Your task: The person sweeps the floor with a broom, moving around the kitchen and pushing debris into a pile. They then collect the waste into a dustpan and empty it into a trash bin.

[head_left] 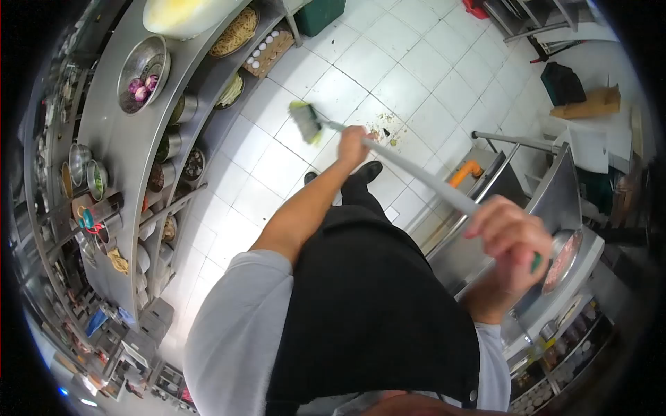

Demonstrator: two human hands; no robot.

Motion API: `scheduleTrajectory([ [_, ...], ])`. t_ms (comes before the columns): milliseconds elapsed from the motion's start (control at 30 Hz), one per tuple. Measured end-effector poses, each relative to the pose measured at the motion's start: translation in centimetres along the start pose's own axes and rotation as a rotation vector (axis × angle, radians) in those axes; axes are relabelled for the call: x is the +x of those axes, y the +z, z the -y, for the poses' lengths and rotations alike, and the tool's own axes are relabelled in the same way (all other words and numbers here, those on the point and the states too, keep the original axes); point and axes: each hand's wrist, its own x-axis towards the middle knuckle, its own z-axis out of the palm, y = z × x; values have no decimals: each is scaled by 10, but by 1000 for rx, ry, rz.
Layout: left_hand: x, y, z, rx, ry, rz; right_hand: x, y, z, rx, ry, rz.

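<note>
A broom with a long grey handle (423,177) runs across the middle of the head view. My left hand (354,147) is wrapped round the lower part of the handle, near the broom head. Higher up, my right hand (510,243) grips the handle's upper end, where a green tip shows by the fingers. The grey broom head with yellow-green edges (305,123) is at the white tiled floor (260,170), ahead of my feet. Food scraps (385,130) lie scattered on the tiles to the right of the broom head.
On the left, a steel counter (111,159) holds a bowl of purple onions (143,88); its lower shelf bears noodles (236,33) and eggs (261,50). A steel unit with a rail (517,140) stands on the right, near an orange pipe (466,172). A green bin (320,15) is ahead.
</note>
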Motion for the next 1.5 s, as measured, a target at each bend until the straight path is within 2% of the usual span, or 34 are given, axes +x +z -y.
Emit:
scheduleTrajectory([
  [67,41,17,-53,-72,-10,90,9,-44,6,-90,-83,42],
  [133,56,14,-97,-127,108,66,8,-92,14,-39,-162,51],
  [167,57,6,-111,-120,193,51,10,-111,27,22,-164,46],
  [267,27,-23,-121,-92,149,18,21,-154,15,203,-139,70],
  [333,-6,-23,-52,77,143,28,41,-163,-28,311,-87,141],
  [367,-19,-44,-35,117,41,-53,52,-146,-62,350,-11,166],
  [400,-29,-60,-4,273,-168,-25,54,-125,-93,522,264,133],
  [433,-49,-72,56,270,-161,-14,77,-86,-133,461,149,266],
  [467,-53,-98,76,355,-405,-31,79,-53,-170,438,259,293],
  [500,-76,-98,180,583,-412,71,75,-14,-195,512,356,279],
  [567,-66,-127,237,648,-810,111,87,35,-199,356,434,452],
  [667,-23,-124,290,531,-590,79,98,47,-185,240,327,458],
  [700,4,-113,271,409,-514,59,103,41,-173,193,304,430],
  [733,25,-83,281,366,-385,80,105,29,-158,145,281,405],
  [767,46,-42,282,338,-259,57,102,19,-144,147,258,273],
  [800,79,-38,221,255,-131,218,99,7,-129,144,228,139],
  [833,103,-35,153,84,-130,125,102,-8,-110,59,200,72],
  [867,121,-32,100,110,0,162,102,-19,-89,29,164,-31],
  [900,136,-37,60,135,133,197,96,-37,-77,46,57,-68],
  [967,139,-72,-9,73,177,95,91,-57,-40,118,-104,-109],
  [1000,134,-82,-31,37,206,48,93,-59,-32,127,-100,-76],
  [1100,114,-117,-13,-66,-7,-44,104,-56,-40,170,-79,-14],
  [1133,104,-104,52,37,110,-89,108,-44,-66,190,-66,-24],
  [1167,99,-93,98,131,-70,-173,117,-19,-88,216,68,-60],
  [1200,115,-122,103,276,-229,55,126,6,-110,248,201,-99],
  [1267,143,-117,177,280,-340,62,144,42,-140,215,215,-68],
  [1300,165,-109,191,321,-281,47,146,46,-147,206,185,-99],
  [1367,204,-92,194,200,-49,-8,143,52,-154,188,139,-151],
  [1400,223,-87,177,161,7,30,141,53,-147,151,151,-219],
  [1467,244,-54,160,118,11,105,132,56,-132,141,136,-370],
  [1500,243,-51,125,88,-69,190,127,56,-122,136,125,-440],
])
